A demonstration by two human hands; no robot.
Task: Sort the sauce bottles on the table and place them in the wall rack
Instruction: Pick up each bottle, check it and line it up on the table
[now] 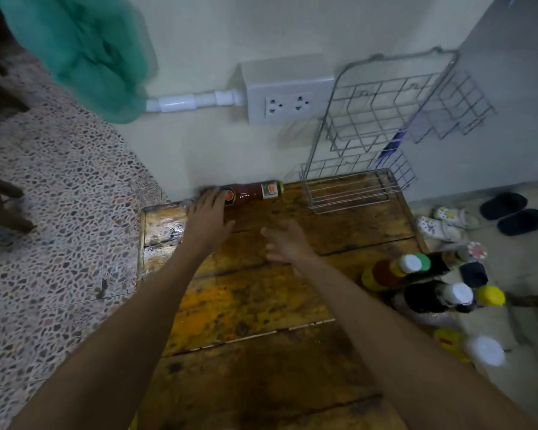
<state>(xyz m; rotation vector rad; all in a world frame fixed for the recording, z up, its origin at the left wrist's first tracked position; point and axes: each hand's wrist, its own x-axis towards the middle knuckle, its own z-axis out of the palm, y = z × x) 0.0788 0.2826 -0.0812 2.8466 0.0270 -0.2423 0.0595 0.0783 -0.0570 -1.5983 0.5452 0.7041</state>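
A red sauce bottle (251, 191) lies on its side at the far edge of the wooden table (249, 305), against the wall. My left hand (208, 212) rests with spread fingers over the bottle's left end; whether it grips the bottle is unclear. My right hand (284, 243) hovers open above the table's middle, holding nothing. A wire wall rack (385, 119) with two empty tiers hangs at the table's far right corner. Several sauce bottles with white, yellow and green caps (429, 283) stand clustered at the table's right edge.
A white double power socket (288, 103) with a conduit pipe sits on the wall left of the rack. A green cloth (84, 54) hangs at upper left. Slippers (510, 212) lie on the floor at right. Terrazzo floor spreads to the left.
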